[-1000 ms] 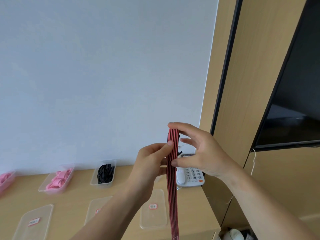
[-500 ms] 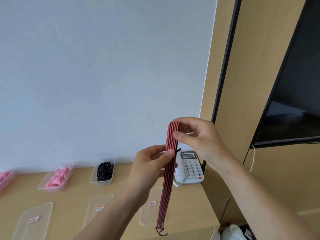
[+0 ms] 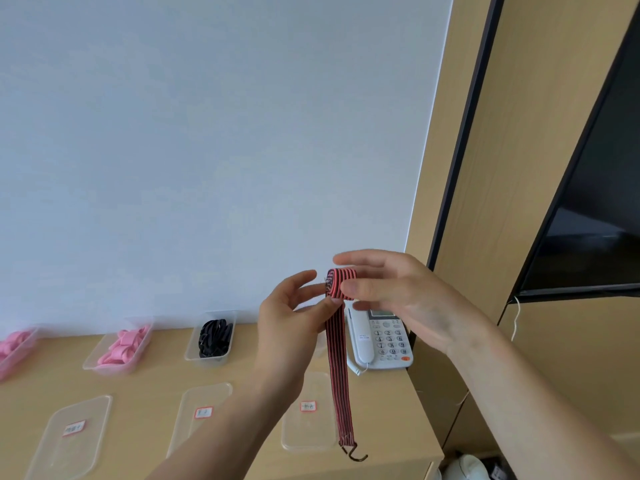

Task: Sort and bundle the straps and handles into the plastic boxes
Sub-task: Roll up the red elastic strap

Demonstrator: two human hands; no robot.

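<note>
- Your striped strap (image 3: 337, 375), red and black, is coiled at its top; the tail hangs straight over the desk's (image 3: 156, 386) right end, hook (image 3: 355, 454) lowest.
- Pink-handle box (image 3: 107, 370) and black-strap box (image 3: 206, 361) sit along its back edge.

On our desk (image 3: 156, 386), three boxes (image 3: 114, 368) stand in a row at the back, by the wall (image 3: 207, 133). Three lids (image 3: 194, 434) lie in front of them. The phone (image 3: 384, 341) sits to the right, behind our hanging strap (image 3: 337, 368).

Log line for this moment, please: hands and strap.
step: bundling | left hand: pinches striped strap under its rolled top | right hand: pinches rolled top | tail: hangs, hook lowest | boxed: no
</note>
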